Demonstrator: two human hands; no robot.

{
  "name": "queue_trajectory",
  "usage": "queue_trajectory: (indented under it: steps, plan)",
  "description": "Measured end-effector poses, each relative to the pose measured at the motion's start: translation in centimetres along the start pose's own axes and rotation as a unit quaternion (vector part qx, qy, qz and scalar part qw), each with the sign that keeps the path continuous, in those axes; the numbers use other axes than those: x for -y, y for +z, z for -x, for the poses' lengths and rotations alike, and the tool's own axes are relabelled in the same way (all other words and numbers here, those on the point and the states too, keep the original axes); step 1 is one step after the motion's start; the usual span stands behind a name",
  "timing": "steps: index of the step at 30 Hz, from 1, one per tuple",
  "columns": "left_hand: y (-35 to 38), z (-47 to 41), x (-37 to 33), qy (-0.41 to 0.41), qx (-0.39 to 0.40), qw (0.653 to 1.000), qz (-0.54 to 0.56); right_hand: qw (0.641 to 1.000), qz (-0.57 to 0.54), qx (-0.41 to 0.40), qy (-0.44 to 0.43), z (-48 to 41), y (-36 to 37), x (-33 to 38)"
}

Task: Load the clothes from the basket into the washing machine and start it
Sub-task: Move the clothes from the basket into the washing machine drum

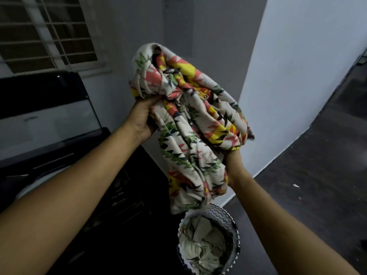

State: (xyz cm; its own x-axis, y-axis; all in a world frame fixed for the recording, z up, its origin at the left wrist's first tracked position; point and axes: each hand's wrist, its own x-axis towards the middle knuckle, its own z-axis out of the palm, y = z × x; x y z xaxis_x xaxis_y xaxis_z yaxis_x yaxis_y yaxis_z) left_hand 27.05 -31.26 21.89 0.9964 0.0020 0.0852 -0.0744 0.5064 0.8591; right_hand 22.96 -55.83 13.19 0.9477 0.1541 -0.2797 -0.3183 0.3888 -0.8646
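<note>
Clothes (202,249) in basket (218,212); patterned cloth (190,116) above

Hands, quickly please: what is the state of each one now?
Left hand: grips the patterned cloth at its bunched top.
Right hand: holds the same cloth lower down, fingers buried in folds.

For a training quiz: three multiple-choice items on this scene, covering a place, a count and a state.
1. Where is the basket? A below the patterned cloth; B on the machine; C on the windowsill.
2. How many hands grip the cloth? A none; B one; C two.
3. The basket is: A empty; B holding pale clothes; C overturned.
Answers: 1 A, the cloth's end hangs over it; 2 C, left hand and right hand both clutch it; 3 B, crumpled clothes lie inside.
</note>
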Motion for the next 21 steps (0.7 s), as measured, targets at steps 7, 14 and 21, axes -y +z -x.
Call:
queue_trajectory:
  steps: [7, 14, 21]
  plan:
    - [-10.8, 1.9, -4.7, 0.026, -0.147, 0.988, 0.045, 0.981, 0.072, 0.167, -0.070, -1.2, 12.4, -2.8]
    - [-22.0, 4.6, -10.6, 0.091, -0.268, 0.959, 0.025, 0.892, 0.373, 0.185, -0.172, -4.1, 27.0, -9.3]
    - [-35.0, 9.7, -14.5, 0.084, -0.356, 0.931, 0.010, 0.831, 0.463, 0.174, -0.254, -7.8, 38.4, -16.4]
